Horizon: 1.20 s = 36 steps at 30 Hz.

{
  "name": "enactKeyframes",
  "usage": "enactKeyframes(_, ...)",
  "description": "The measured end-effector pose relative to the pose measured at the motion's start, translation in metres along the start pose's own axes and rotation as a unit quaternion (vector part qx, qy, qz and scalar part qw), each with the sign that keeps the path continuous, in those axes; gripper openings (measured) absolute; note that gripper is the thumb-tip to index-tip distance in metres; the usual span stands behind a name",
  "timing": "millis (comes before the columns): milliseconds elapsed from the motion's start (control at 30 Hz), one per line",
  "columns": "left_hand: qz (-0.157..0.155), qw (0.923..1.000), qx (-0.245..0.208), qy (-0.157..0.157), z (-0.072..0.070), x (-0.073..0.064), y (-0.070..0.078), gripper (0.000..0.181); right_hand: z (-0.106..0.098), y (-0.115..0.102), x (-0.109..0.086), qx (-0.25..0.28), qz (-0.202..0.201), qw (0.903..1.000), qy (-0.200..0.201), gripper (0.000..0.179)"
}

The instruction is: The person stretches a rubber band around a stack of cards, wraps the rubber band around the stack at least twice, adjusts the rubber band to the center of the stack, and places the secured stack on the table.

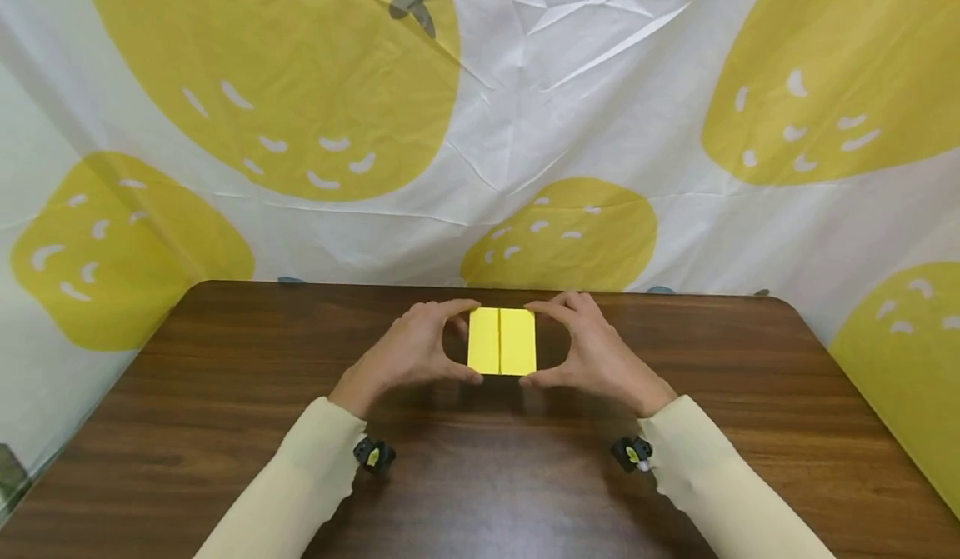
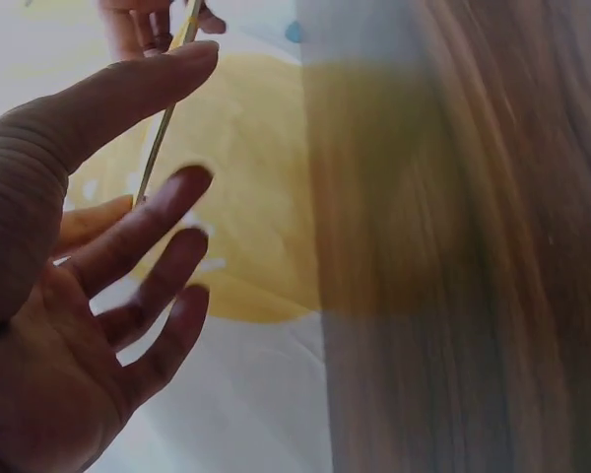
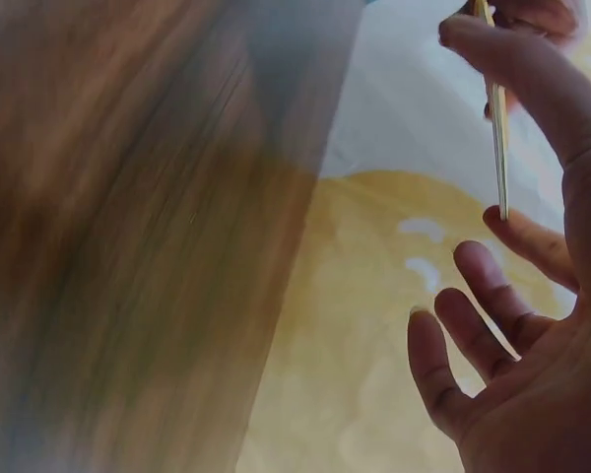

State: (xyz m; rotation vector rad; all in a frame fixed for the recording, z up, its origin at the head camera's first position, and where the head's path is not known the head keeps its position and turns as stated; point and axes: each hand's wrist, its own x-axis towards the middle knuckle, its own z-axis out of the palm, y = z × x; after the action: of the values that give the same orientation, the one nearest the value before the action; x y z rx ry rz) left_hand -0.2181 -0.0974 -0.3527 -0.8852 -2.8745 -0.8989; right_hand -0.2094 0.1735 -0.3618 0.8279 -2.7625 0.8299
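A small yellow piece of folded paper [image 1: 483, 341] is held up between both hands in the head view, its two flaps meeting at a seam down the middle. My left hand [image 1: 412, 349] pinches its left side, index finger at the upper corner and thumb at the lower one. On the opposite side my right hand [image 1: 596, 351] grips the right corners the same way. Seen edge-on in the left wrist view, the paper [image 2: 156, 148] is a thin strip between thumb and index finger. The right wrist view shows layers along its thin edge [image 3: 500, 148]. The other fingers of each hand are spread away from it.
A dark brown wooden table [image 1: 495, 476] lies beneath the hands. Behind its far edge hangs a white cloth [image 1: 525, 126] printed with large yellow fruit. Both wrists carry small black devices [image 1: 373, 454] beside cream sleeves [image 1: 300, 476].
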Motion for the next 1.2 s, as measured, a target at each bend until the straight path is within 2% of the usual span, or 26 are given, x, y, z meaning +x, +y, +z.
enactKeyframes(100, 0.000, 0.9987, 0.051, 0.002, 0.002, 0.006, -0.006, 0.091, 0.003, 0.007, 0.008, -0.024, -0.001, 0.9996, -0.014, 0.093)
enactKeyframes(233, -0.011, 0.9953, 0.094, -0.021, 0.006, 0.015, -0.015, 0.092, 0.010, 0.016, 0.019, -0.068, 0.001, 0.9969, -0.039, 0.093)
enactKeyframes(400, -0.046, 0.9922, 0.096, -0.065, 0.011, 0.025, -0.023, 0.091, 0.019, 0.023, 0.028, -0.097, 0.018, 0.9919, -0.080, 0.092)
enactKeyframes(567, -0.074, 0.9877, 0.100, -0.095, 0.015, 0.033, -0.027, 0.091, 0.025, 0.027, 0.033, -0.107, 0.040, 0.9863, -0.119, 0.093)
enactKeyframes(933, -0.136, 0.9765, 0.101, -0.133, 0.023, 0.039, -0.028, 0.089, 0.033, 0.031, 0.042, -0.104, 0.076, 0.9801, -0.151, 0.088)
enactKeyframes(1200, -0.156, 0.9726, 0.100, -0.141, 0.024, 0.038, -0.026, 0.087, 0.033, 0.027, 0.044, -0.108, 0.095, 0.9749, -0.170, 0.088)
